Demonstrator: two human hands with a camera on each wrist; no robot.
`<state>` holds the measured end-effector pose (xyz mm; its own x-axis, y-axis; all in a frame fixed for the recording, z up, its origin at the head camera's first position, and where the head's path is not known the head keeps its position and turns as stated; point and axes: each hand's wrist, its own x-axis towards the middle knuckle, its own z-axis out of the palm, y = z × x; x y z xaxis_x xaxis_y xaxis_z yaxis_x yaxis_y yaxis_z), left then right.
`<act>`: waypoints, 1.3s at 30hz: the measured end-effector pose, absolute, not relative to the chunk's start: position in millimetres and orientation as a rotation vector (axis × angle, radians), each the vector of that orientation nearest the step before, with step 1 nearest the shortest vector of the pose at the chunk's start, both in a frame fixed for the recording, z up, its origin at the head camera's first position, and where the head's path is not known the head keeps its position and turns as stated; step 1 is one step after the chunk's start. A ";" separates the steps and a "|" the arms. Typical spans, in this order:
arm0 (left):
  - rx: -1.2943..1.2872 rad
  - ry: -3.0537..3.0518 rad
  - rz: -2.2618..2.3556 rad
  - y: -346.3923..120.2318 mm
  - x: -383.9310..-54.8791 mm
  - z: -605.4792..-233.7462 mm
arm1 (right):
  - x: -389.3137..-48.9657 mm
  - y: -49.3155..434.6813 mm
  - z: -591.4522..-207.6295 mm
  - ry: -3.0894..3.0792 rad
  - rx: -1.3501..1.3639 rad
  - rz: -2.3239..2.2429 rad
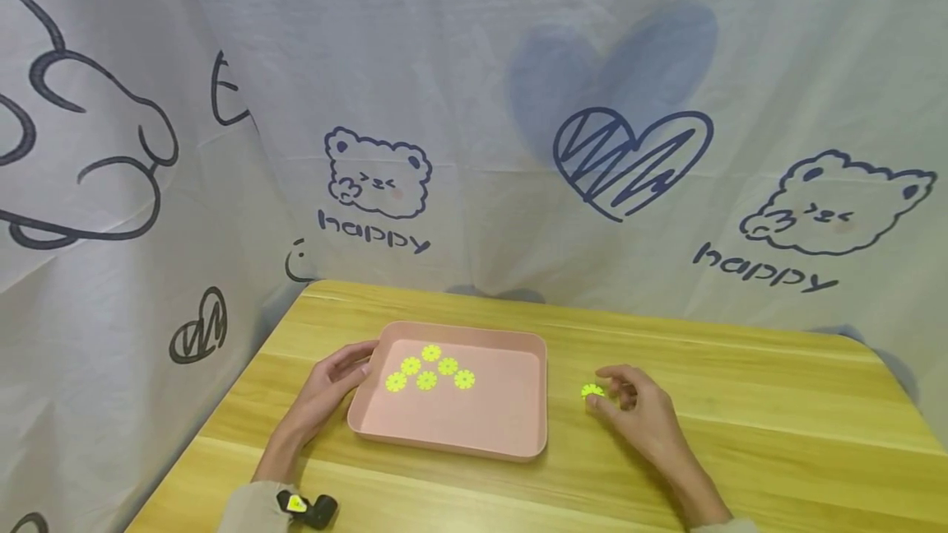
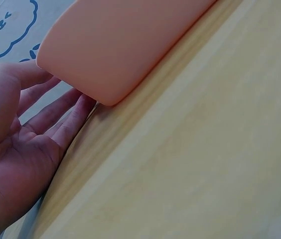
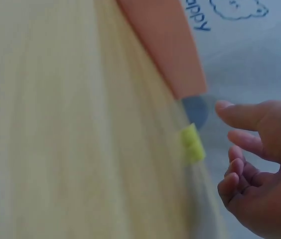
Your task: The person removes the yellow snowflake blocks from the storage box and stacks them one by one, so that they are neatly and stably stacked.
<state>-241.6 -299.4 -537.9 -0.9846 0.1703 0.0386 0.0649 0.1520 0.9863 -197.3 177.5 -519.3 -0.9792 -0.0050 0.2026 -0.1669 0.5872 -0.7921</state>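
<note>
A shallow pink tray [image 1: 481, 426] lies on the wooden table, holding several yellow, notched, flower-like discs [image 1: 425, 381] in its left and back part. My left hand [image 1: 329, 385] rests against the tray's left side; in the left wrist view its fairly straight fingers [image 2: 70, 117] touch the tray wall [image 2: 105, 55]. Right of the tray, one more yellow disc [image 1: 592, 391] sits near the thumb and fingertips of my right hand [image 1: 640, 414]. In the right wrist view a gap shows between this disc [image 3: 193, 143] and the right hand [image 3: 260, 164], its thumb and forefinger apart.
The wooden table [image 1: 778, 418] extends right of the right hand and in front of the tray. A pale cloth [image 1: 474, 105] printed with hearts and bears hangs behind and to the left. A small black device [image 1: 311, 508] is strapped at the left sleeve.
</note>
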 end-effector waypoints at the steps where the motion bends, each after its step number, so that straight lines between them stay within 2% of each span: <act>1: 0.240 2.322 1.979 -298.6 -242.0 -537.6 | -195.6 175.7 -515.8 -2.621 0.156 1.345; 8: 0.243 2.304 2.005 -297.1 -242.2 -536.8 | -187.1 149.7 -495.1 -2.479 0.378 1.491; 16: 0.213 2.311 1.989 -298.1 -241.4 -538.0 | -195.2 111.0 -487.8 -2.375 0.569 1.678; 31: 0.243 2.309 2.003 -300.2 -243.4 -539.8 | -224.6 41.8 -493.1 -2.530 0.683 1.557; 39: 0.254 2.301 2.009 -299.4 -243.2 -539.3 | -234.3 19.0 -503.6 -2.675 0.584 1.427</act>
<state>-243.2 -299.4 -539.3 -0.9834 0.1742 0.0511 0.0741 0.1281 0.9890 -234.3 19.0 -503.6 -0.9270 -0.3028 0.2215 -0.3526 0.5013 -0.7902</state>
